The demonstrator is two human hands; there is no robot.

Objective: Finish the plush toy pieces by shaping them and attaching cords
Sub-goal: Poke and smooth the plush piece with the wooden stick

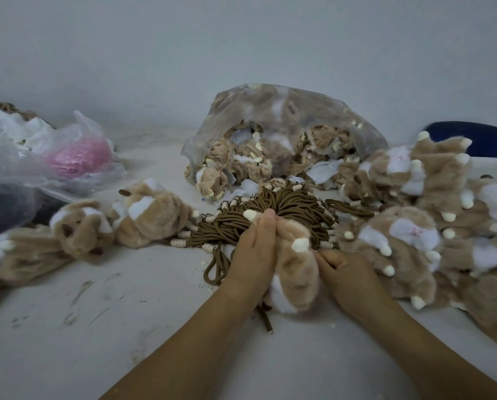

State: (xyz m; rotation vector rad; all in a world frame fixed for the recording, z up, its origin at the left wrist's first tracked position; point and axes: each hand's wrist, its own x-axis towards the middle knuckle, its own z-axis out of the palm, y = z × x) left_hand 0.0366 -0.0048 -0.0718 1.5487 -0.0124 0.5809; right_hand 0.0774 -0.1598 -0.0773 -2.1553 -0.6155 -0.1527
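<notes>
A white table carries a clear plastic bag stuffed with tan pieces, and a heap of plush toys at the right. A bundle of brown cords lies in front of the bag. Near the table's middle, just before the cords, the plush toy piece sits between both hands. The left hand grips its left side. The right hand pinches its right edge with curled fingers.
</notes>
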